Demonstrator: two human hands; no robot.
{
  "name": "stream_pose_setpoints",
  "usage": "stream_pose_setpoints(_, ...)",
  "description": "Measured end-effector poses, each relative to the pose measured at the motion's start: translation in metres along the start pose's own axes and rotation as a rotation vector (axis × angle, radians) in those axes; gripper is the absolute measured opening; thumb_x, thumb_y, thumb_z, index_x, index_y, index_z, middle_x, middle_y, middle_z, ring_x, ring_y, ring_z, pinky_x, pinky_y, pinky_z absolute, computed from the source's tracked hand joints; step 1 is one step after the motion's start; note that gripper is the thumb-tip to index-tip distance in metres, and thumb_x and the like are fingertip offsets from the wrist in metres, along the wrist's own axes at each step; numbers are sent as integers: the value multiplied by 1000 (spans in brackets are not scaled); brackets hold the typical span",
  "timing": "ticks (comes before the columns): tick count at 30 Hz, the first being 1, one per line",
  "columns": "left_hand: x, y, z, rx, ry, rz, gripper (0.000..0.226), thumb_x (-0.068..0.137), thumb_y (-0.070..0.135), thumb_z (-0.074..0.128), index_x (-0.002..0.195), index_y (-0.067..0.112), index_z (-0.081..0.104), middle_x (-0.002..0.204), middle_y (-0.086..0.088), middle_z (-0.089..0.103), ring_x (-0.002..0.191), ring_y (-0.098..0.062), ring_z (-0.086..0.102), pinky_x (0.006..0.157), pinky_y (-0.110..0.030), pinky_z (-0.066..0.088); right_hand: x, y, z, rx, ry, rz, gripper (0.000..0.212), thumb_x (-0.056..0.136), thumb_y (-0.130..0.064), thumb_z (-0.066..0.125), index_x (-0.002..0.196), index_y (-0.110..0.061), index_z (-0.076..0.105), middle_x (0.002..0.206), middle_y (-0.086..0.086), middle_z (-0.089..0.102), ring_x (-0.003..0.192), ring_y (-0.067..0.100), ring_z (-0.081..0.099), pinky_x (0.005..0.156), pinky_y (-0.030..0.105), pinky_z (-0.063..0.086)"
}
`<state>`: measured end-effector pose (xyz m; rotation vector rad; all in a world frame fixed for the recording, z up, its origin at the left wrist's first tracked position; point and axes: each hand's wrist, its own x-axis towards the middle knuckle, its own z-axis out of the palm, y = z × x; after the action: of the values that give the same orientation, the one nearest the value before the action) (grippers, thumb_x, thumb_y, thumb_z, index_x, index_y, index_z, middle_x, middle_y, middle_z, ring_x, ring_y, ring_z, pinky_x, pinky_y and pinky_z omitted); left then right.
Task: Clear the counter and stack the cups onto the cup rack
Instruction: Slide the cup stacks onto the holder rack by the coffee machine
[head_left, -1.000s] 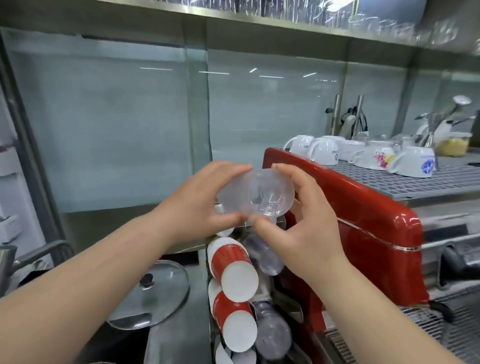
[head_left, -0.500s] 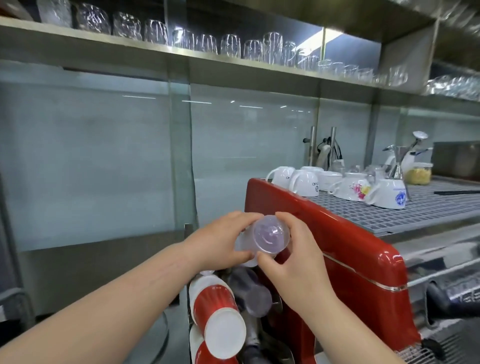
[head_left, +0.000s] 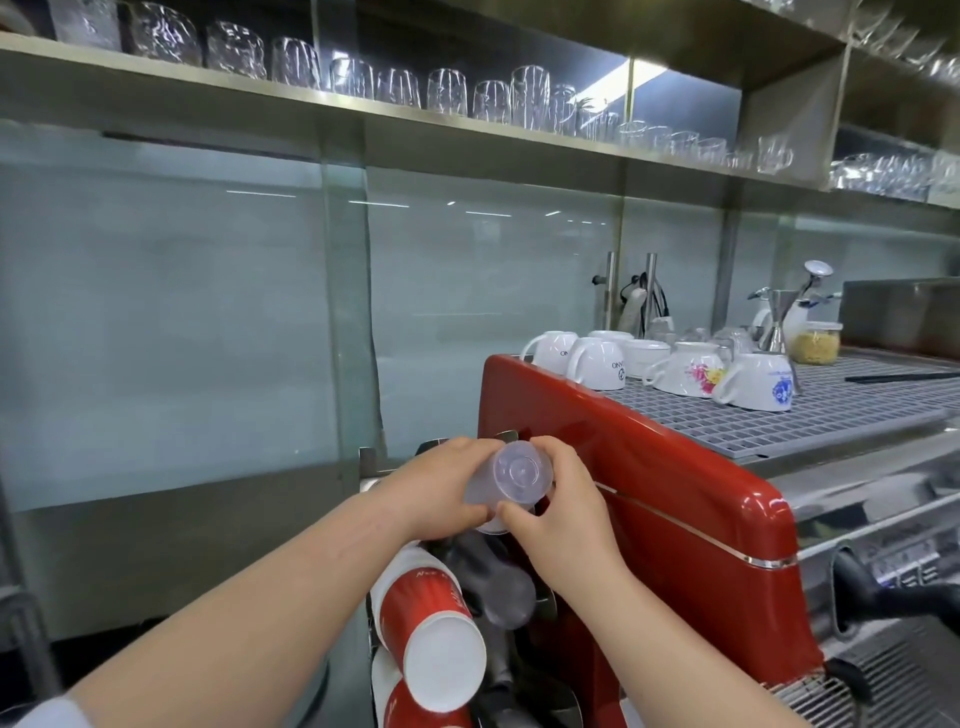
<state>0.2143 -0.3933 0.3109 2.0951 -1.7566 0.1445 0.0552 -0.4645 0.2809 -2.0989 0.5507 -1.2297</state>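
Left hand: the left hand (head_left: 441, 491) curls its grip round the near side of a stack of clear plastic cups (head_left: 511, 475), thumb underneath.
Right hand: the right hand (head_left: 558, 512) grips the same stack from the other side, fingers over the top, thumb below.
Clear cups: held base towards us at the top of the cup rack (head_left: 545, 605), against the left end of the red espresso machine (head_left: 675, 499); compared with a second ago they sit lower and further in, looking smaller.
Rack below: red-and-white paper cups (head_left: 431, 629) and a second clear stack (head_left: 506, 597) poke out beneath the hands, as before.
Around: white mugs (head_left: 597, 364) stand upside down on the machine's grille; the shelf of glasses (head_left: 447, 91) overhead is in sight now, barely seen a second ago.
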Motion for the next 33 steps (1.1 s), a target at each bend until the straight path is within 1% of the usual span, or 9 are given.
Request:
stream_pose_setpoints(5,-4,-2,2,9,-25,-24,68,78,36,67,140,41,38,132,6,52,123,-12,49,105,-32,41,-2,8,3,-25,-33,7,63,67,-18,78,122,-30,49,118,-10,56,109,9,55,93,26,45)
stream_pose_setpoints(9,-4,-3,1,-16,-15,-47,67,75,38,66,137,44,40,128,8,54,119,-11,50,102,-35,44,2,4,4,-38,-43,2,65,69,-13,76,127,-26,50,124,-8,52,109,4,49,87,8,35)
stream_pose_setpoints(10,-4,-4,1,-19,-10,-53,66,75,39,66,135,45,40,127,10,55,117,-11,51,101,-35,45,4,3,5,-41,-48,-7,64,70,-13,76,127,-25,50,126,-7,52,110,4,48,88,8,34)
stream_pose_setpoints(14,-4,-8,-1,-22,10,-74,62,72,47,61,131,46,42,124,12,57,114,-11,53,98,-37,48,8,2,10,-56,-81,-25,64,73,-14,76,130,-26,49,129,-8,52,112,5,49,96,19,39)
stream_pose_setpoints(18,-5,-13,2,-25,10,-97,64,74,44,60,135,37,43,125,7,55,111,-12,55,98,-39,49,9,7,17,-71,-89,-9,63,75,-13,74,131,-26,48,129,-7,56,118,11,52,103,31,43)
stream_pose_setpoints(20,-5,-15,4,-25,17,-90,62,76,42,61,135,36,44,123,7,55,109,-12,56,98,-38,48,9,10,22,-79,-97,-6,63,76,-9,72,132,-24,47,129,-5,55,119,12,51,105,31,41)
stream_pose_setpoints(22,-4,-18,7,-17,19,-81,60,80,36,64,137,32,45,123,5,56,110,-12,56,99,-34,47,9,13,25,-109,-97,-14,65,77,-7,69,136,-20,45,135,-1,51,125,14,47,108,24,35)
stream_pose_setpoints(25,-3,-22,11,-22,19,-87,60,82,32,64,139,31,45,126,3,53,110,-12,57,99,-34,47,11,19,30,-152,-111,-12,65,78,-5,66,138,-17,44,136,3,47,128,16,44,100,13,27)
stream_pose_setpoints(33,1,-26,20,-41,18,-86,59,85,30,65,140,29,45,133,2,50,113,-13,57,98,-30,47,16,33,42,-168,-124,41,64,79,-11,66,137,-20,42,138,1,47,127,16,45,106,23,35)
